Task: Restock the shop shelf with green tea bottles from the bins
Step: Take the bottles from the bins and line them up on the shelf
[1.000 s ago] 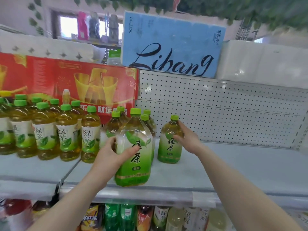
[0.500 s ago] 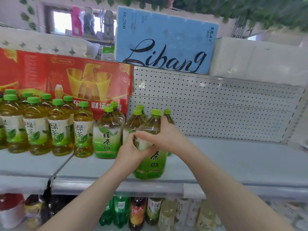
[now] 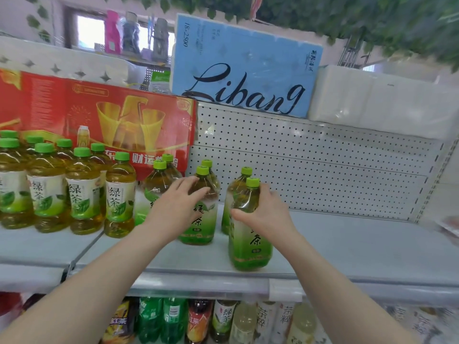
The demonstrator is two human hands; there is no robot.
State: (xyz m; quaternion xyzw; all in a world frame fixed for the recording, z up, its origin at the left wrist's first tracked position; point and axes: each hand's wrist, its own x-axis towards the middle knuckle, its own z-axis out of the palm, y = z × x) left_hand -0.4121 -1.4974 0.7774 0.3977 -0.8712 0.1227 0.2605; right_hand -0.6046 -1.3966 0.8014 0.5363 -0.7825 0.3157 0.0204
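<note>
Several green tea bottles with green caps stand on the grey shelf. My right hand grips the shoulder of a front bottle standing near the shelf's front edge. My left hand lies with straight fingers against the side of another bottle further back. One bottle stands behind the gripped one, and more stand to the left. A row of yellower tea bottles fills the left shelf section.
A red carton stands behind the left bottles. The white pegboard back panel runs behind the bare right part of the shelf. A blue Libang pack and white packs sit above. Assorted drinks fill the lower shelf.
My right hand has carried its bottle to the right and set it near the front edge. My left hand let go of it and moved to the bottle further back.
</note>
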